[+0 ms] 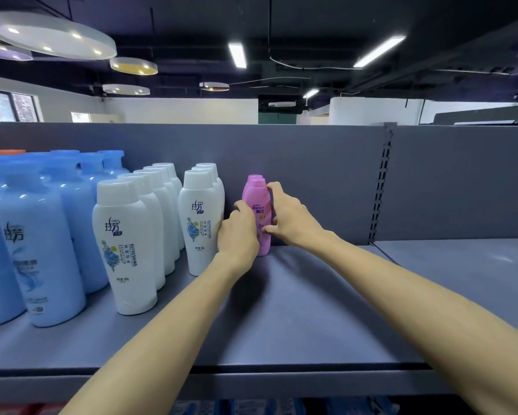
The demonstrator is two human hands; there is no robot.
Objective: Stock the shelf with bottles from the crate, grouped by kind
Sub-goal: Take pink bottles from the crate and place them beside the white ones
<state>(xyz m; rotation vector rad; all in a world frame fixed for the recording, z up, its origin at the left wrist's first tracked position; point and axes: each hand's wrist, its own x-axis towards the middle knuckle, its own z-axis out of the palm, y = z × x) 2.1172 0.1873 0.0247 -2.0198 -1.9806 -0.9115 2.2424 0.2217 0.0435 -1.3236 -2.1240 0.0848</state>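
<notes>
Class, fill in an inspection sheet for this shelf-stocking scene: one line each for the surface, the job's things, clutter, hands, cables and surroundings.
Surface: grey shelf, bare to the right of the bottles.
Job's things: pink bottle upright near the back panel, another pink cap just behind it; white bottles in two rows to its left; blue bottles further left. The crate is not in view.
Clutter: nothing seen.
Hands: left hand and right hand both grip the pink bottle from opposite sides.
Cables: thin wires run along the dark ceiling.
Surroundings: slotted shelf upright, round ceiling lamps, strip lights, white walls beyond.
</notes>
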